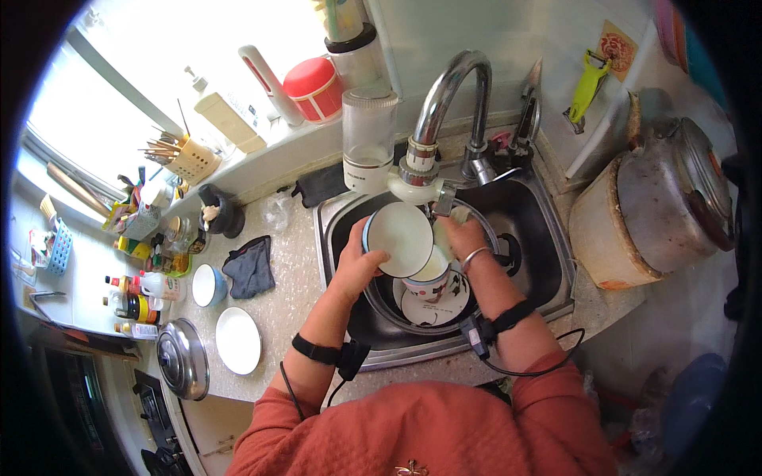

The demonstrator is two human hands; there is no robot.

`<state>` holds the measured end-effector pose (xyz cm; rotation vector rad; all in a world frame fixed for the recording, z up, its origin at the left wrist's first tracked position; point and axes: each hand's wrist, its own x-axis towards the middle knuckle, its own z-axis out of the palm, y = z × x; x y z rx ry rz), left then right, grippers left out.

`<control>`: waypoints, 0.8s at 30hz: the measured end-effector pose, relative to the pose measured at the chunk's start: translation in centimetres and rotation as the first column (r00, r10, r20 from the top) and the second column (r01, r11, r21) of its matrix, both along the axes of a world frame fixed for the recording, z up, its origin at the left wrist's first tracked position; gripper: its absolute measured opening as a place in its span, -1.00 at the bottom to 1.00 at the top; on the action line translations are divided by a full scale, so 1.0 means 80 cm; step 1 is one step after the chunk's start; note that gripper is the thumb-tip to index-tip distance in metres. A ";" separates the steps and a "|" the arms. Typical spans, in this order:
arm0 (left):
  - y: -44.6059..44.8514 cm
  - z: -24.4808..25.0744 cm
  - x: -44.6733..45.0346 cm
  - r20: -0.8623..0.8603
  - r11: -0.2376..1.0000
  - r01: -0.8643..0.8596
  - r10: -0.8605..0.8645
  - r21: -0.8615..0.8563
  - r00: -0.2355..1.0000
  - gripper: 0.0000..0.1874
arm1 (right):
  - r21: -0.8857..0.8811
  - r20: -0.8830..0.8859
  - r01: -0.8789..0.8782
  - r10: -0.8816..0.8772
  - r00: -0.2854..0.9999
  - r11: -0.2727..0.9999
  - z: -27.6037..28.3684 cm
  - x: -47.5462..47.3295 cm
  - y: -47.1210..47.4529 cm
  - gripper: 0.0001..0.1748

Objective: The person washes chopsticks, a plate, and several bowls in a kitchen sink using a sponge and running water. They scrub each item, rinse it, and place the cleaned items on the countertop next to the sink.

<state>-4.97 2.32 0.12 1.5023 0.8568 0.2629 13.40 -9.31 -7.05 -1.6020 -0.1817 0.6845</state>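
Note:
Over the sink (411,351), my left hand (357,262) grips a bowl with a blue outside and pale inside (400,239) by its left rim, the inside facing up. My right hand (465,238), with a bangle at the wrist, is closed around a pale green cloth or sponge (442,233) under the filter of the chrome faucet (437,101). Below the hands, a round metal basin (381,309) in the sink holds a patterned cup or bowl (427,284) and a white plate with dark print (437,306). The held bowl partly hides them.
On the counter at left are a blue bowl (208,285), a white plate (238,341), a dark cloth (249,268), a metal lid (183,359) and several bottles (140,306). Large metal pots (661,202) stand right of the sink. A green peeler (588,89) hangs above them.

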 end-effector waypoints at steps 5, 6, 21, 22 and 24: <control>0.002 -0.004 -0.003 -0.031 0.994 -0.035 0.032 -0.103 0.999 -0.29 | 0.128 0.364 0.018 -0.064 0.929 0.992 0.023 0.011 -0.011 -0.57; -0.001 -0.007 0.000 -0.052 0.994 -0.040 0.035 -0.100 0.998 -0.30 | 0.158 0.485 0.000 -0.078 0.871 0.987 0.031 -0.001 -0.011 -0.61; 0.010 -0.041 0.013 0.051 0.990 -0.136 0.134 0.036 0.990 -0.41 | -0.363 0.813 -0.545 0.543 0.211 0.756 0.038 -0.080 -0.018 -0.68; 0.007 -0.045 0.016 0.075 0.983 -0.157 0.150 0.096 0.986 -0.40 | -0.349 0.757 -0.546 0.572 0.315 0.762 0.038 -0.084 -0.019 -0.73; 0.004 -0.047 0.019 0.086 0.983 -0.174 0.178 -0.049 0.980 -0.38 | -0.327 0.703 -0.571 0.598 0.386 0.753 0.039 -0.085 -0.020 -0.75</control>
